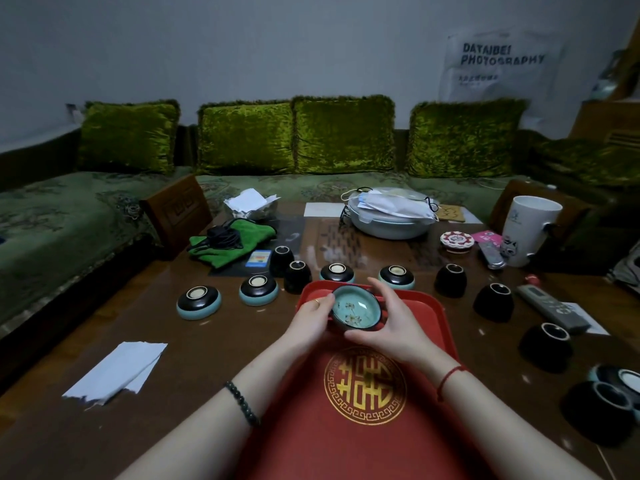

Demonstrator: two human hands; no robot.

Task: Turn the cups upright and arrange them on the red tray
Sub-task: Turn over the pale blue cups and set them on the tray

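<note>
Head view: both hands grip one upright teal-lined cup [356, 311]. The left hand [311, 318] curls round its left side and the right hand [389, 323] cups its right, over the far end of the red tray [346, 441]. Whether the cup touches the tray can't be told. Beyond the tray, four wide cups [198, 302] sit upside down in a row on the table [194, 375], with a fifth at the right edge. Six tall dark cups [450, 280] are upside down too: two by the tray's far left corner, four down the right. Four green cushions [246, 138] line the sofa [52, 209].
</note>
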